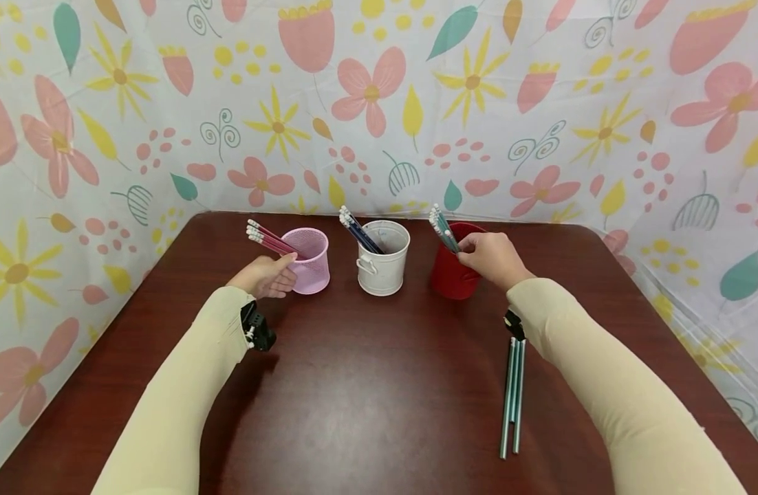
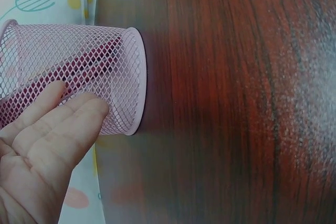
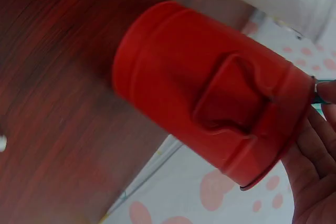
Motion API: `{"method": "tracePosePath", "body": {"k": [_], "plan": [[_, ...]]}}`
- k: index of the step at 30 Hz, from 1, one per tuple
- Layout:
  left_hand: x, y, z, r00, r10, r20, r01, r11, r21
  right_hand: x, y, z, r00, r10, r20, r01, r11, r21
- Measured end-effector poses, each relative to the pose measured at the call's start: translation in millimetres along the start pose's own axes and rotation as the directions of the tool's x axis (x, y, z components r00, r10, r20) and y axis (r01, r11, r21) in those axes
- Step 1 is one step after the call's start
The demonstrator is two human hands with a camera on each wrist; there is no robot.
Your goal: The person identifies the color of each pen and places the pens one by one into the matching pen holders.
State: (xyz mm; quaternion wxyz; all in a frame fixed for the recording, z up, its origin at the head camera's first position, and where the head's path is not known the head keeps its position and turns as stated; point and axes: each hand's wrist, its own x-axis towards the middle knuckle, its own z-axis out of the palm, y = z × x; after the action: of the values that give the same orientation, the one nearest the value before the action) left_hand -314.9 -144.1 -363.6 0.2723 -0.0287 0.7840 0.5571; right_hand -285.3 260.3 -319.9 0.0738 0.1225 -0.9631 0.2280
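Note:
At the left, a pink mesh cup point(image 1: 309, 275) holds several red pencils point(image 1: 270, 238) with white tips. My left hand point(image 1: 264, 276) lies against the cup's side, fingers fairly straight; the left wrist view shows the fingers point(image 2: 79, 124) by the mesh. Several green pencils point(image 1: 444, 227) lean out of a red bucket point(image 1: 450, 275). My right hand point(image 1: 493, 256) is at that bucket's rim, thumb and fingers pinching green pencil there; how many is hidden. The right wrist view shows the bucket's side point(image 3: 205, 87) and part of the hand point(image 3: 310, 166).
Between the two stands a white bucket point(image 1: 382, 275) with several dark blue pencils point(image 1: 360, 230). More green pencils point(image 1: 512, 399) lie on the brown table point(image 1: 366, 392) beside my right forearm. A flower-patterned cloth point(image 1: 366, 158) hangs behind the table.

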Motion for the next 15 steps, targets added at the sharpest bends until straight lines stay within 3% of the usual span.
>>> {"method": "tracePosePath", "body": {"k": [6, 15], "plan": [[-3.4, -1.2, -3.2, 1.000, 0.008, -0.012, -0.008, 1.000, -0.010, 11.2, -4.8, 3.4, 0.999, -0.022, 0.047, 0.024, 0.998, -0.055], [3.0, -4.1, 4.3, 0.999, 0.016, -0.040, -0.018, 0.999, -0.049, 17.9, -6.0, 8.1, 0.994, 0.015, 0.113, -0.002, 0.994, -0.110]]}}
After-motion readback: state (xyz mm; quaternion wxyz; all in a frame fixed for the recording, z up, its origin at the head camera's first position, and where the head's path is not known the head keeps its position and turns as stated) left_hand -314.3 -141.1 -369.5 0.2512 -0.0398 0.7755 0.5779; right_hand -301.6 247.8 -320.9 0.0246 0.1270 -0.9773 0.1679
